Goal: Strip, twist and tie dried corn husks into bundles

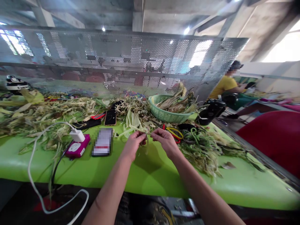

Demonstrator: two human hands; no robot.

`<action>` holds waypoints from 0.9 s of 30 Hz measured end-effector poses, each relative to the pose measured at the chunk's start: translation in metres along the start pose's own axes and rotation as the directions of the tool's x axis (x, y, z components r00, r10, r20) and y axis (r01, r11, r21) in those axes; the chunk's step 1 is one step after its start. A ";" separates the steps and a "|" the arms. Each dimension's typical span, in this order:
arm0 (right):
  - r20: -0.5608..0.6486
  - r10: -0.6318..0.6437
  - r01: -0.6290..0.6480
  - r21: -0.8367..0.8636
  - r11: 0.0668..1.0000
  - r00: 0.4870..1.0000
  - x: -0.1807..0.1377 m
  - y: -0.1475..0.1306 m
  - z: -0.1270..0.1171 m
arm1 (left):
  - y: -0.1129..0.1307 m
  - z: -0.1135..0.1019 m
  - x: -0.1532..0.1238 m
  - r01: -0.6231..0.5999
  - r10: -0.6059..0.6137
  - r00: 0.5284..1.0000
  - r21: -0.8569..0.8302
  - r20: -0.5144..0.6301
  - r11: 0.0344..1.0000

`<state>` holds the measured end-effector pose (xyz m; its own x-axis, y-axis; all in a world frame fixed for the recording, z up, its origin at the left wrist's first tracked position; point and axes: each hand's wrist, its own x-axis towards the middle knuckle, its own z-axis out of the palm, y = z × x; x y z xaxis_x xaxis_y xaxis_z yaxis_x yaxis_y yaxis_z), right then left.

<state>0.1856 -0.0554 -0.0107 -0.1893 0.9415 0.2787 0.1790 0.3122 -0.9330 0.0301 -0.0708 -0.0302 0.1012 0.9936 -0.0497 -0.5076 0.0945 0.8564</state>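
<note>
My left hand (134, 144) is closed in a pinch on a thin pale green strip of husk (141, 129), held just above the green tabletop. Close by on its right, my right hand (166, 140) also pinches, with its fingertips at the strip's other side; the short piece between the hands is too small to make out fully. Behind them lies a broad, pale leafy husk (133, 118). Beside my right hand are yellow-handled scissors (175, 132) and a heap of green and brown plant strands (201, 150).
A green basket (168, 117) of dry husks stands behind, near a black object (212, 111). At left lie two phones (102, 142), a purple power strip (77, 147) with a white charger (77, 135), and heaped husks (67, 109). A perforated metal screen (117, 59) rises behind; a person sits at right.
</note>
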 end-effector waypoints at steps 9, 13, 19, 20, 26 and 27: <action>0.000 0.061 -0.061 0.026 0.998 0.998 0.000 -0.003 -0.002 | 0.008 0.005 -0.008 0.037 -0.050 0.994 0.124 0.099 0.992; 0.026 0.102 -0.105 0.182 0.978 0.994 -0.003 -0.009 0.002 | 0.010 0.008 -0.012 0.115 -0.135 0.983 0.158 0.121 0.981; -0.007 0.060 -0.056 0.257 0.965 0.998 -0.005 -0.012 0.008 | 0.007 0.007 -0.011 0.062 -0.084 0.977 0.114 0.194 0.992; -0.014 0.059 -0.054 0.238 0.970 0.998 -0.005 -0.012 0.008 | 0.006 0.006 -0.010 0.057 -0.075 0.977 0.097 0.199 0.994; 0.047 0.068 -0.071 0.049 0.996 0.997 -0.005 -0.007 0.003 | 0.005 0.002 -0.004 0.049 -0.047 0.998 -0.024 0.050 0.999; 0.056 0.062 -0.065 0.038 0.997 0.996 -0.004 -0.006 0.003 | 0.005 0.001 -0.004 0.057 -0.056 0.998 -0.034 0.041 0.998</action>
<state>0.1827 -0.0618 -0.0071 -0.2320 0.9505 0.2066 0.1544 0.2457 -0.9570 0.0283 -0.0745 -0.0247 0.1642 0.9835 -0.0761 -0.5297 0.1530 0.8343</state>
